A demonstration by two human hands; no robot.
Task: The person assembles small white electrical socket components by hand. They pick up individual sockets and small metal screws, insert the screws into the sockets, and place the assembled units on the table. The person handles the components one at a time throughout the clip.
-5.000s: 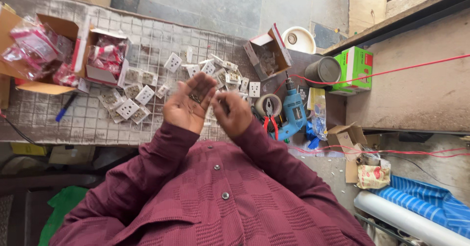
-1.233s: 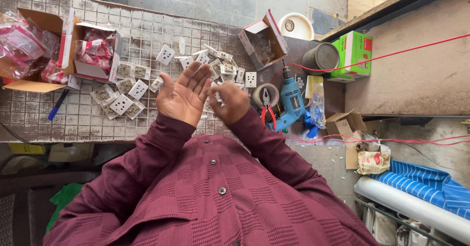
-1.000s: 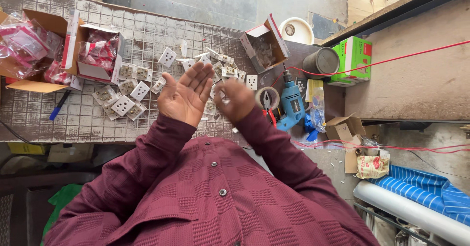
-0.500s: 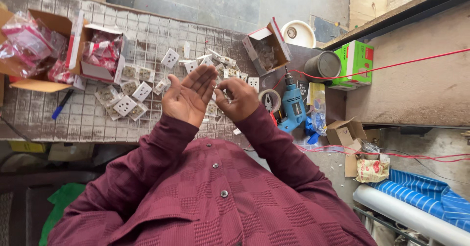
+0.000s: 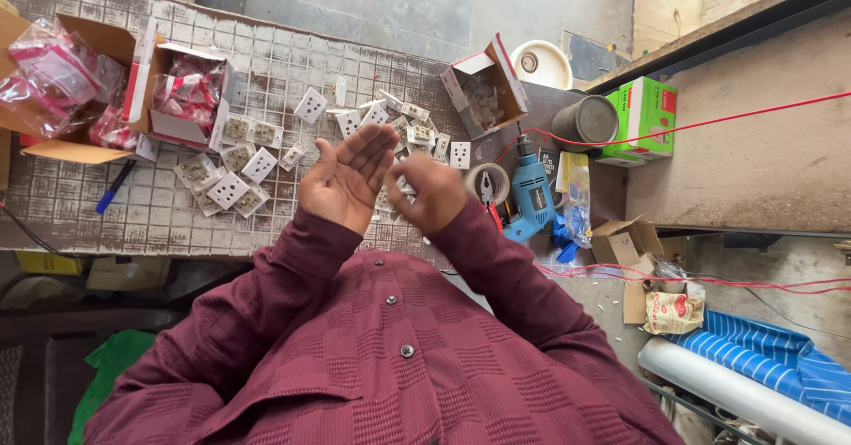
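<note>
Grip, left hand (image 5: 344, 179): palm up, fingers spread flat, holding nothing. Grip, right hand (image 5: 432, 192): back toward camera, fingers curled; contents hidden, closure not determinable. White square sockets (image 5: 229, 190): plastic, scattered on the tiled surface (image 5: 160, 223) to the left of and beyond both grips, partly covered by them. Open cardboard boxes (image 5: 182, 99): far left, holding clear bags with pink contents. Blue drill (image 5: 532, 197): right of right grip. Green carton (image 5: 645, 119): farther right.
</note>
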